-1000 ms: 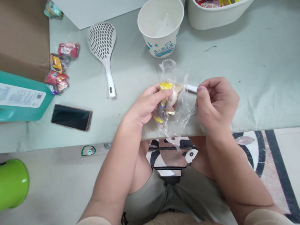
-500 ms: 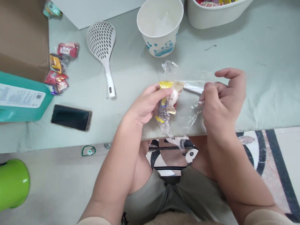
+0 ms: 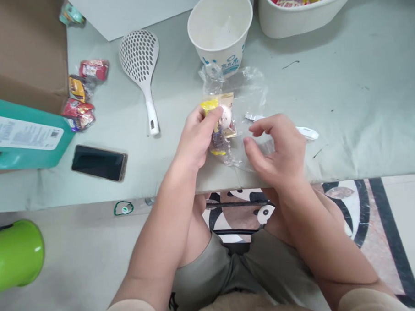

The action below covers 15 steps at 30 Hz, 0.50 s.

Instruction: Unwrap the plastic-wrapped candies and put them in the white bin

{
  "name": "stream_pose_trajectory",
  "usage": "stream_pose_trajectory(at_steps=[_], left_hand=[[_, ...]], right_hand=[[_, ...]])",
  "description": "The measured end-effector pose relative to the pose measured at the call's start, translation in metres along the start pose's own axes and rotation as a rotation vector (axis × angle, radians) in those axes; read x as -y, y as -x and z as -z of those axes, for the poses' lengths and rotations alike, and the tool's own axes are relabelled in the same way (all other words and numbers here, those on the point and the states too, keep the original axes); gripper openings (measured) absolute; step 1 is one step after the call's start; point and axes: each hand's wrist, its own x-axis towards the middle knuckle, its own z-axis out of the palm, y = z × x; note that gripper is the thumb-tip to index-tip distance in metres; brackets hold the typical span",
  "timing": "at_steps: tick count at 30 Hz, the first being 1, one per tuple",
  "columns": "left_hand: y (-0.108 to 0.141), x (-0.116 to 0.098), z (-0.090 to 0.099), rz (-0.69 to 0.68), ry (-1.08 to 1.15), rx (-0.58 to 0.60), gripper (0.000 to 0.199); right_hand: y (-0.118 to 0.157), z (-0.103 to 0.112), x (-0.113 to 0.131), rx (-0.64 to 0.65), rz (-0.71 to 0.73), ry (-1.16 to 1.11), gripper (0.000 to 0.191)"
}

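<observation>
My left hand (image 3: 198,136) grips several wrapped snacks (image 3: 226,117), one yellow and dark, one beige with a pale round print. A clear plastic bag (image 3: 253,91) spreads out beyond and beside them, its far edge in front of the paper cup (image 3: 220,25). To the right, my right hand (image 3: 278,149) has its thumb and fingers apart, with nothing between them. Partly under that hand lies a thin white-handled tool (image 3: 308,133) with a flat metallic tip; the hand hides its middle, so I cannot tell its kind.
At the left lie a white slotted skimmer (image 3: 139,56), a phone (image 3: 99,162) and small wrapped snacks (image 3: 79,108), beside a teal jug (image 3: 26,136) and a cardboard box (image 3: 29,51). A white tub (image 3: 299,19) of packets stands at the back. A green bin (image 3: 17,252) is on the floor.
My right hand has let go of the clear bag and moved left and slightly down, fingers opening. My left hand has shifted slightly left and away from me with the snacks. The bag now lies farther back.
</observation>
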Motion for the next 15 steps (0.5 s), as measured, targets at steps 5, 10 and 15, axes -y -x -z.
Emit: stream_pose_trajectory(at_steps=[5,10,15], left_hand=[[-0.001,0.007,0.004,-0.213,-0.344,-0.094,0.018],[-0.008,0.015,0.015,-0.385,-0.605,-0.275,0.045],[0.007,0.012,0.021,-0.606,-0.744,-0.157,0.03]], right_hand=[[0.004,-0.01,-0.003,0.096,-0.016,0.057,0.008],[0.005,-0.013,-0.008,0.183,-0.012,0.037,0.012],[0.004,-0.013,-0.009,0.272,-0.035,0.075,0.014]])
